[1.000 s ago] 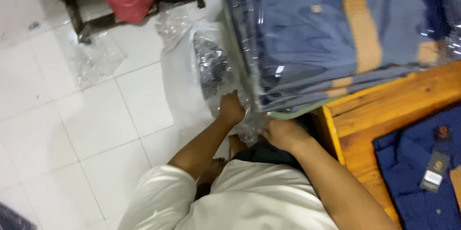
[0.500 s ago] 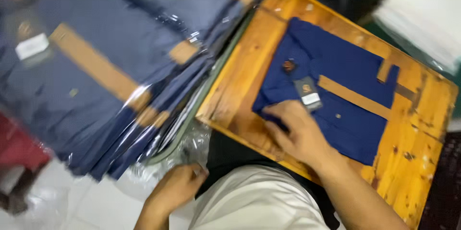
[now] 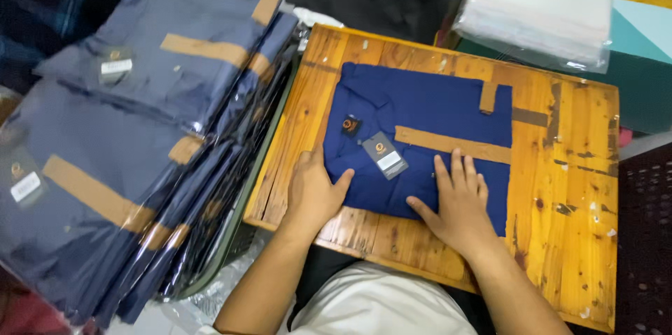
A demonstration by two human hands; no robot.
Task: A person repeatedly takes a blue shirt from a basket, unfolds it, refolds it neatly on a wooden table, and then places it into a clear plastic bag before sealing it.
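A folded navy shirt (image 3: pixel 427 146) with tan strips across its front lies flat on the wooden tabletop (image 3: pixel 567 188), roughly at its middle and a little toward the person's near edge. The left hand (image 3: pixel 313 191) rests palm-down at the shirt's near left corner, fingers together and thumb spread onto the cloth; it presses flat rather than gripping. The right hand (image 3: pixel 455 205) lies open on the shirt's lower edge, fingers splayed over the fabric just below the long tan strip, likewise pinching nothing. Between the two hands a grey hang tag (image 3: pixel 385 155) sits on the shirt, close under a small round badge (image 3: pixel 350 125) near the collar. To the left of the tabletop, touching its edge, leans a tall stack of bagged shirts (image 3: pixel 140 139) (same navy with tan strips, each in clear plastic). Beyond the far right corner sits a bagged pile of white cloth (image 3: pixel 546 6).
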